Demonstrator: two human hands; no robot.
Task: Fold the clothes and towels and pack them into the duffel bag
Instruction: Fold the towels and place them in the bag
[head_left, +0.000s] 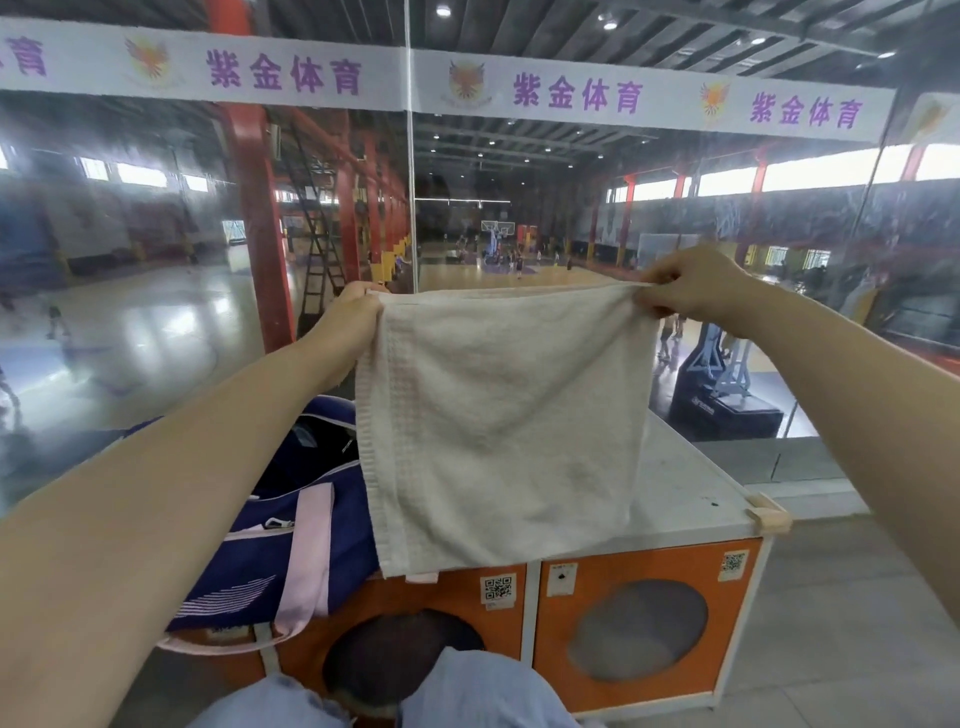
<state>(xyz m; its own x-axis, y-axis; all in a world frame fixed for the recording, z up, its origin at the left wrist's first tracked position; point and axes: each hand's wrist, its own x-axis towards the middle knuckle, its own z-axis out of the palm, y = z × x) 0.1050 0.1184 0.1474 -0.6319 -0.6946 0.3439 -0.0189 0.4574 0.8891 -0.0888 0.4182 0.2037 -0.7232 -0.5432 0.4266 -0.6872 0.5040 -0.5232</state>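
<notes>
A cream towel (506, 421) hangs in the air in front of me, spread flat and doubled over. My left hand (349, 319) pinches its top left corner. My right hand (685, 283) pinches its top right corner. Below and to the left lies a navy duffel bag (291, 525) with pale pink straps, on the cabinet top, its upper opening partly hidden behind the towel.
The bag rests on a white-topped cabinet (685, 483) with orange fronts and round windows (639, 629). A glass wall (410, 182) rises just behind it, overlooking a sports hall. My knees (467, 696) in light blue trousers are at the bottom edge.
</notes>
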